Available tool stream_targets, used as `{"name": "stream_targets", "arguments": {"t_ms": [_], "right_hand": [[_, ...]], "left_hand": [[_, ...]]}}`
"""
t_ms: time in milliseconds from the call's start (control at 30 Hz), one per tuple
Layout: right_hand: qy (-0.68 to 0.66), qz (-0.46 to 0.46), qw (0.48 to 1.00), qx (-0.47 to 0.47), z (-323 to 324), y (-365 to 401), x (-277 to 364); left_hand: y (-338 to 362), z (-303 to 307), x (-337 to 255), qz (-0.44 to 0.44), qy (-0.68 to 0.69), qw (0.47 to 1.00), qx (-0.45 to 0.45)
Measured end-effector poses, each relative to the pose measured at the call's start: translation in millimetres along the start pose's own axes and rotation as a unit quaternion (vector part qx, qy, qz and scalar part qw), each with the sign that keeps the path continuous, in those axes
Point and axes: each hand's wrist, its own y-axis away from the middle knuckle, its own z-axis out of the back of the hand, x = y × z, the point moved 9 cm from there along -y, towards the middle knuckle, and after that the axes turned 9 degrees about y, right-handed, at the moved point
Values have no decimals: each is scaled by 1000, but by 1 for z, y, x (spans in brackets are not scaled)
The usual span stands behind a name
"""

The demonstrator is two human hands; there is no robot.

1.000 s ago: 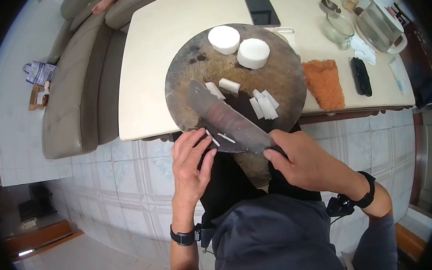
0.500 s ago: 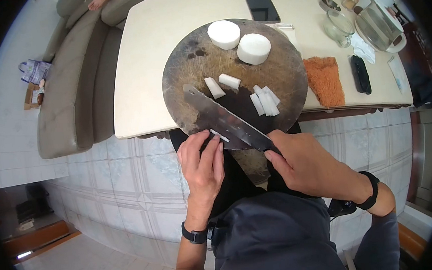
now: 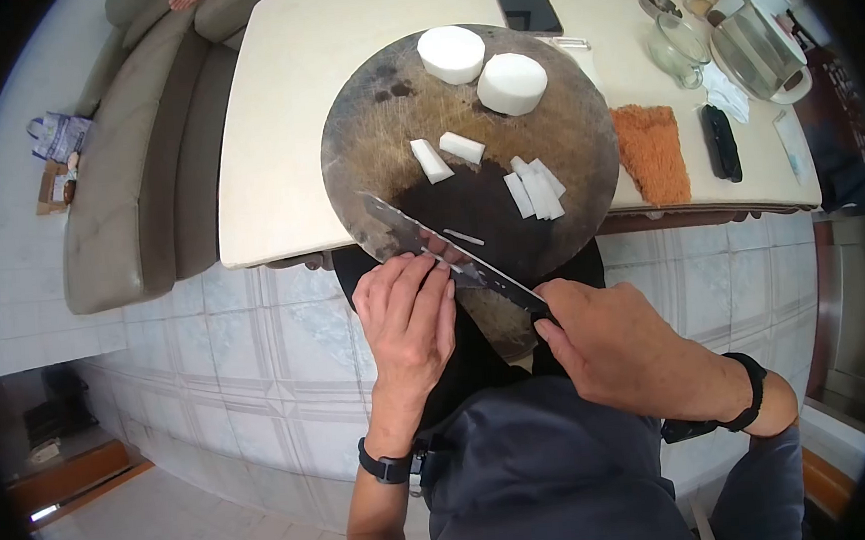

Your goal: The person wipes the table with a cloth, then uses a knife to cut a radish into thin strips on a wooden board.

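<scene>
The knife (image 3: 405, 232) slants across the near edge of the round cutting board (image 3: 392, 122). The right hand (image 3: 608, 343) is closed around its handle. The left hand (image 3: 408, 317) lies flat and unclenched, fingertips on the blade. A thin white sliver (image 3: 463, 237) lies just beside the blade. Cut white pieces (image 3: 537, 187) sit mid-board, and two thick rounds (image 3: 510, 82) sit at its far edge.
</scene>
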Motion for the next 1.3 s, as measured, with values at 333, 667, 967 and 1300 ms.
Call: {"name": "stream_targets", "arguments": {"t_ms": [333,667,967,1300], "right_hand": [[138,74,988,12,-15,-11,30],[35,3,998,-58,-9,-30,-3],[-387,-128,913,25,-4,-16,-38],[-477,-89,874,19,-23,-12,-40]], "left_hand": [[4,-1,1,-14,-9,1000,5],[5,3,7,37,41,998,-29],[13,-1,43,400,541,711,-204],[21,-35,43,490,665,544,-144]]}}
